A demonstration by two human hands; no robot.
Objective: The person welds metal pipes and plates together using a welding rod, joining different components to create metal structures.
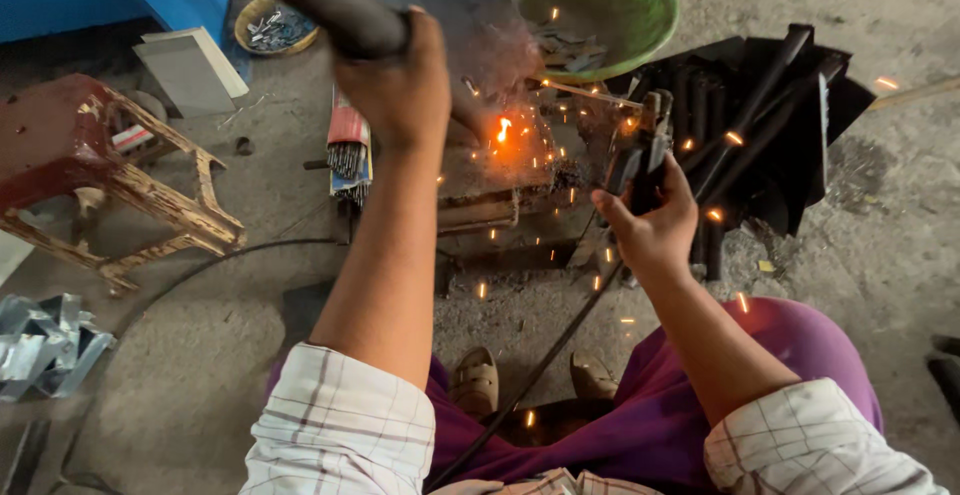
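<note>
My left hand (pixel 400 80) grips the dark handle of a welding shield (pixel 440 0) held up over the work. My right hand (pixel 650 220) is closed around a black electrode holder (pixel 635 150); its thin rod (pixel 580 92) reaches left to a bright orange arc (pixel 503 130). Sparks scatter over the dark metal workpiece (pixel 500 205) lying on the concrete floor. A black cable (pixel 545 355) runs from the holder down between my knees.
A pile of black metal tubes and plates (pixel 770 125) lies right of the work. A green bowl (pixel 600 0) with scraps sits behind it. A pack of welding rods (pixel 348 150), a worn red stool (pixel 90 170) and shiny metal offcuts (pixel 45 340) are to the left.
</note>
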